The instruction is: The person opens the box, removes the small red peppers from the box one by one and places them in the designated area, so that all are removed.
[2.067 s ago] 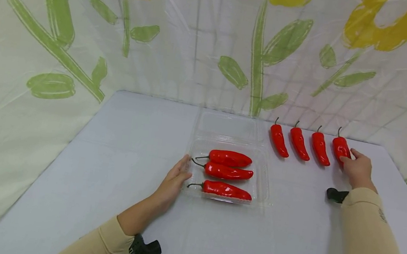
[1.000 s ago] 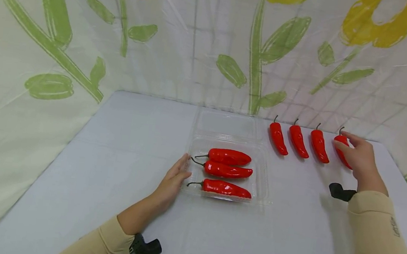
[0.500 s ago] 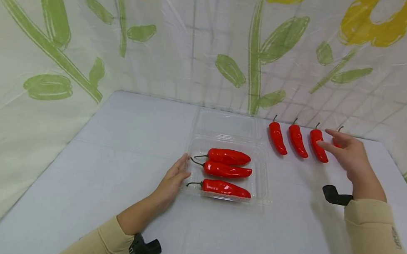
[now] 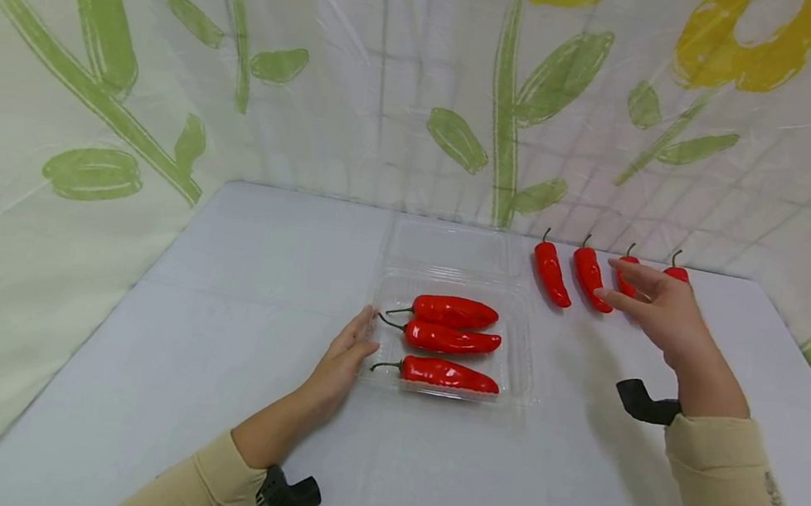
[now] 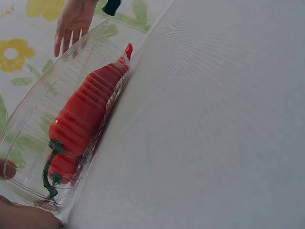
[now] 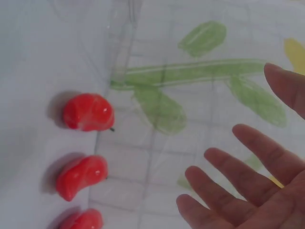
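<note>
In the head view, three red peppers (image 4: 451, 339) lie crosswise in a clear plastic container (image 4: 523, 375) with stems to the left. My left hand (image 4: 339, 362) rests against its left side, fingers extended; in the left wrist view the thumb (image 5: 28, 214) is at the container's near corner. My right hand (image 4: 665, 312) hovers with spread fingers over a row of several red peppers (image 4: 552, 274) at the back right, holding nothing. It partly hides the two rightmost peppers. In the right wrist view its fingers are apart, with peppers (image 6: 89, 112) off to the left.
The container's clear lid (image 4: 451, 246) lies folded back towards the rear edge. A white cloth covers the table (image 4: 261, 270). Behind it hangs a flower-print curtain (image 4: 346, 113). Dark wrist mounts (image 4: 291, 496) sit on both wrists.
My right hand has let go of the rightmost pepper and moved left over the row, fingers spreading. That pepper stays in place. My left hand and the container look unmoved.
</note>
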`<state>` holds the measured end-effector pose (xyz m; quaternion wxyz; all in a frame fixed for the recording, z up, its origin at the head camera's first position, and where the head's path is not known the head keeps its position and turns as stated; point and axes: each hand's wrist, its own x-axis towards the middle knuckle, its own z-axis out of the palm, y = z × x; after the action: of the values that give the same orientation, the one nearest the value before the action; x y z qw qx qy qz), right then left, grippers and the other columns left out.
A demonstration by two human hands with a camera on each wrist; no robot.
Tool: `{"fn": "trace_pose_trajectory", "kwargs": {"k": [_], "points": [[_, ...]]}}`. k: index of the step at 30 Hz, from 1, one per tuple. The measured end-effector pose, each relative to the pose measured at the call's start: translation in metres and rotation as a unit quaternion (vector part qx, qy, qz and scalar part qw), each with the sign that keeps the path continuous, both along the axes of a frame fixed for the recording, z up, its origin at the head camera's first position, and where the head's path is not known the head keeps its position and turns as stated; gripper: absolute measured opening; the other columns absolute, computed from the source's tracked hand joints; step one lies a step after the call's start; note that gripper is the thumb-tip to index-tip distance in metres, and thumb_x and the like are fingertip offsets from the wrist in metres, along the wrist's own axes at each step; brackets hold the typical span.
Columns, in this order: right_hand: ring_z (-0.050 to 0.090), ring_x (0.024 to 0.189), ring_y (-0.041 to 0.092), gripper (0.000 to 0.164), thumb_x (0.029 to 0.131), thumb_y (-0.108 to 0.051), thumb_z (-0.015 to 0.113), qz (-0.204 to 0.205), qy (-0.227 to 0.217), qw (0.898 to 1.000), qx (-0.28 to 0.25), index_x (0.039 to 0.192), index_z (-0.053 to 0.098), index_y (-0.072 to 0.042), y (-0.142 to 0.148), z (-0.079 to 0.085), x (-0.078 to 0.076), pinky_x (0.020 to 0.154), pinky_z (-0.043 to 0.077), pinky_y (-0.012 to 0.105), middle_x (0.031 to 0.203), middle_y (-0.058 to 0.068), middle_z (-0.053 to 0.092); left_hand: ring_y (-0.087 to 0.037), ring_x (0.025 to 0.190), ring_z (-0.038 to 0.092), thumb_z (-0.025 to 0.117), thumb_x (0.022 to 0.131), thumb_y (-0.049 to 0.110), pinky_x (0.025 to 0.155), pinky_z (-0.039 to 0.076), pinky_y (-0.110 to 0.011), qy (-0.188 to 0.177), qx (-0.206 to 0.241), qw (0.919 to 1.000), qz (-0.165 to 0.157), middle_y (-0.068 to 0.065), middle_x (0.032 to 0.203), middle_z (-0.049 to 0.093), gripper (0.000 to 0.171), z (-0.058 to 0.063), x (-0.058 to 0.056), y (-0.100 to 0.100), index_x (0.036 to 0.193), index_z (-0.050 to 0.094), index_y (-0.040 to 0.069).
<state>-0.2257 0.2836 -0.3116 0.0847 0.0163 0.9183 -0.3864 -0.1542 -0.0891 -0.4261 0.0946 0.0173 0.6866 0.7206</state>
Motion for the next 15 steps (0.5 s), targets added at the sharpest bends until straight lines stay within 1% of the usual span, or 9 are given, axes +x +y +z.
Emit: {"fn": "trace_pose_trajectory", "kwargs": {"k": [4,9,13,15], "points": [[0.028,0.133,0.047,0.075,0.086,-0.047,0.058,0.018,0.006,1.0,0.005,0.147,0.028,-0.014,-0.009,0.002,0.008,0.095,0.043,0.057,0.151,0.021,0.026,-0.028,0.146,0.003,0.035,0.092,0.002,0.118,0.007,-0.045,-0.004,-0.001,1.0,0.0,-0.014,0.157,0.009,0.062,0.0,0.0,0.0,0.149,0.011,0.001],[0.027,0.135,0.047,0.077,0.085,-0.046,0.06,0.038,0.016,0.999,0.005,0.146,0.03,-0.01,-0.015,0.003,0.015,0.093,0.044,0.056,0.151,0.021,0.026,-0.028,0.146,0.004,0.035,0.093,0.003,0.118,0.008,-0.045,-0.008,-0.003,1.0,-0.003,-0.013,0.157,0.01,0.061,-0.001,-0.001,0.0,0.149,0.011,0.002],[0.025,0.136,0.046,0.075,0.085,-0.047,0.061,0.056,0.024,0.998,0.012,0.145,0.033,-0.012,-0.017,0.002,0.018,0.092,0.044,0.058,0.152,0.02,0.025,-0.028,0.146,0.004,0.036,0.093,0.004,0.118,0.008,-0.046,-0.007,-0.006,1.0,-0.003,-0.013,0.157,0.009,0.061,-0.001,-0.002,0.0,0.149,0.011,0.002],[0.026,0.136,0.046,0.075,0.084,-0.048,0.061,0.063,0.023,0.997,0.024,0.145,0.033,-0.015,-0.019,0.002,0.019,0.092,0.044,0.058,0.152,0.02,0.026,-0.028,0.146,0.004,0.036,0.093,0.004,0.118,0.008,-0.045,-0.008,-0.007,0.9999,-0.003,-0.013,0.157,0.009,0.062,-0.001,-0.002,0.0,0.149,0.011,0.002]]}}
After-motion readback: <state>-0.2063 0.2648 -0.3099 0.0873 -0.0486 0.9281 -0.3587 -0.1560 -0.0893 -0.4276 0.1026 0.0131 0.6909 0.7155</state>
